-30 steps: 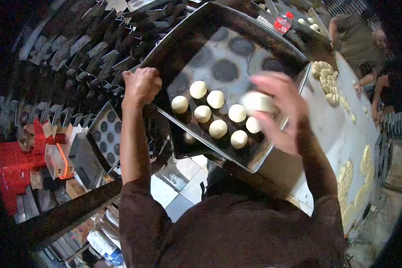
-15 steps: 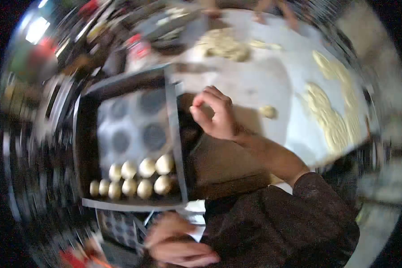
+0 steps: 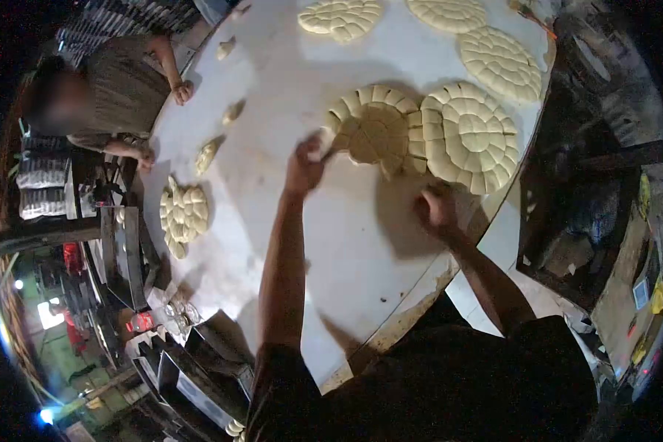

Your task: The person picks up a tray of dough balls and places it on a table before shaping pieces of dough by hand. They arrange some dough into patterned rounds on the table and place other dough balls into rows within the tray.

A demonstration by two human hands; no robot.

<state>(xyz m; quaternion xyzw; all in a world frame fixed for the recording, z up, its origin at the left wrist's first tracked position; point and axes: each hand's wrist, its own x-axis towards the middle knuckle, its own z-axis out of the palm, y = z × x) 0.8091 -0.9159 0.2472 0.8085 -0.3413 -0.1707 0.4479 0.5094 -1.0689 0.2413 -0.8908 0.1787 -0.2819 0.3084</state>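
Several rounds of pale dough, scored or divided into small pieces, lie on the white tabletop. My left hand (image 3: 306, 168) is at the left edge of the nearer, partly shaded dough round (image 3: 379, 131). Its fingers are closed around a small pale dough piece (image 3: 324, 138). Just below the larger dough round (image 3: 473, 138), my right hand (image 3: 436, 209) hovers over the table with its fingers curled in; whatever it may hold is hidden. The two rounds touch each other.
More dough rounds (image 3: 499, 63) lie at the far side of the table (image 3: 272, 96). A smaller dough cluster (image 3: 183, 214) and loose pieces are to the left. Another person (image 3: 125, 85) leans at the left edge. Dark trays (image 3: 195, 390) stand at lower left.
My view has swung from a tray of dough balls to the table with the dough rounds. Both hands are now over the table; the left was low beside the tray.
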